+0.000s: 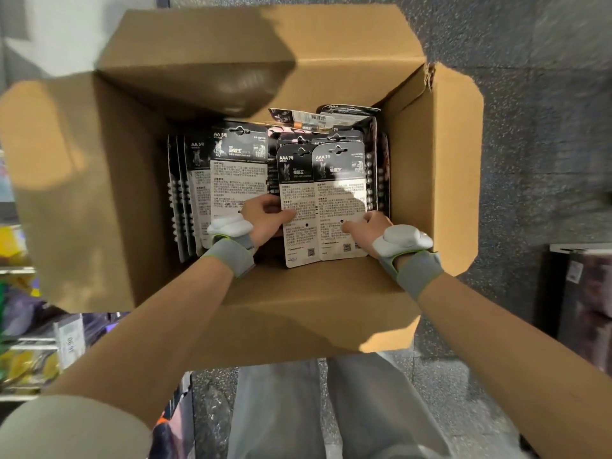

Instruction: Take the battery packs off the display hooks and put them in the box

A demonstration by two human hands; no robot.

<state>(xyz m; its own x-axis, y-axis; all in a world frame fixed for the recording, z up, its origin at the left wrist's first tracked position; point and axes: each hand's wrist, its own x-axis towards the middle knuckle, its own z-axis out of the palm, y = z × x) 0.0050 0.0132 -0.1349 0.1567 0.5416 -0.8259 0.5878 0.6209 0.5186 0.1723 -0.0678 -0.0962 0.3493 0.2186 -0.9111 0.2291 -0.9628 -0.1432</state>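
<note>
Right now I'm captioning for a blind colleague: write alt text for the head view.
The left hand and right hand each grip one of two black-and-white AAA battery packs side by side inside an open brown cardboard box. More black AA battery packs stand left of them.

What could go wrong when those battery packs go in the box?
1. The left grip and right grip hold the battery packs only by their side edges, so one might slip and land crooked.
2. They could catch on the upright packs already standing in the box and bend.
</note>
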